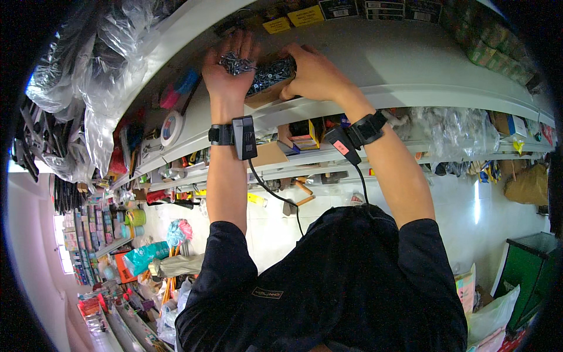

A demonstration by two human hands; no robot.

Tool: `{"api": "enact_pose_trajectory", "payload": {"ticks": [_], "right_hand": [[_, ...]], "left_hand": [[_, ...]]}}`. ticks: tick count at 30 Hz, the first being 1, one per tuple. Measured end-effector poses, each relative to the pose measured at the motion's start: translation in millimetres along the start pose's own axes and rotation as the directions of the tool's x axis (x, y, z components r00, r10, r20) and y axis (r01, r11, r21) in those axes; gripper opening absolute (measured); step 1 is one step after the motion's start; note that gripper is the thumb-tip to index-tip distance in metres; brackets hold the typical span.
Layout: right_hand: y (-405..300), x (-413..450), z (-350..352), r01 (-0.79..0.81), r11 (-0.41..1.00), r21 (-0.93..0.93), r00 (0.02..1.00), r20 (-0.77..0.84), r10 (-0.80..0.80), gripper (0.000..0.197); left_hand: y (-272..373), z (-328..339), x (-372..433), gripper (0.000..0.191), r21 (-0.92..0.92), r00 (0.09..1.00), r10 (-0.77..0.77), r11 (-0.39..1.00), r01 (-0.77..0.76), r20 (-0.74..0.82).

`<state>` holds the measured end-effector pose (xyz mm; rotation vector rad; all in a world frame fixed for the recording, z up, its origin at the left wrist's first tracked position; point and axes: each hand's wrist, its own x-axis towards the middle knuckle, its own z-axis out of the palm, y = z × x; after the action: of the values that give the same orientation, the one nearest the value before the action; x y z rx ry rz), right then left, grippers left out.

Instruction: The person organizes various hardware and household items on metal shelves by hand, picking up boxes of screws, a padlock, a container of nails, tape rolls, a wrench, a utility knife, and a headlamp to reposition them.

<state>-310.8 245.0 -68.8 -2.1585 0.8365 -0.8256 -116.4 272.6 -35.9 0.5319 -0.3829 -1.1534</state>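
Observation:
My left hand (231, 70) is turned palm up over the metal shelf, fingers extended, with a small heap of metal screws (236, 64) lying on it. Right beside it stands a cardboard box (269, 96) filled with dark screws (275, 75). My right hand (310, 72) grips the right side of that box, with the thumb at the near corner and the fingers over the far side. Both wrists wear black straps with small cabled devices.
A roll of tape (171, 128) stands on the shelf (387, 94) to the left. Small yellow boxes (305, 16) line its back. Plastic bags (114, 57) hang at upper left. Lower shelves hold an open box (305, 134) and bagged goods (457, 130).

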Motion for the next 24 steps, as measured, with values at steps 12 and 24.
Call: {"api": "enact_pose_trajectory", "payload": {"ticks": [12, 24], "right_hand": [[10, 8, 14, 0.056, 0.996, 0.072, 0.996, -0.067, -0.052, 0.091], [0, 7, 5, 0.011, 1.000, 0.003, 1.000, -0.007, -0.010, 0.086]], "left_hand": [[-6, -7, -12, 0.032, 0.842, 0.878, 0.167, 0.251, -0.478, 0.449], [-15, -13, -6, 0.046, 0.661, 0.752, -0.259, -0.361, -0.658, 0.606]]}}
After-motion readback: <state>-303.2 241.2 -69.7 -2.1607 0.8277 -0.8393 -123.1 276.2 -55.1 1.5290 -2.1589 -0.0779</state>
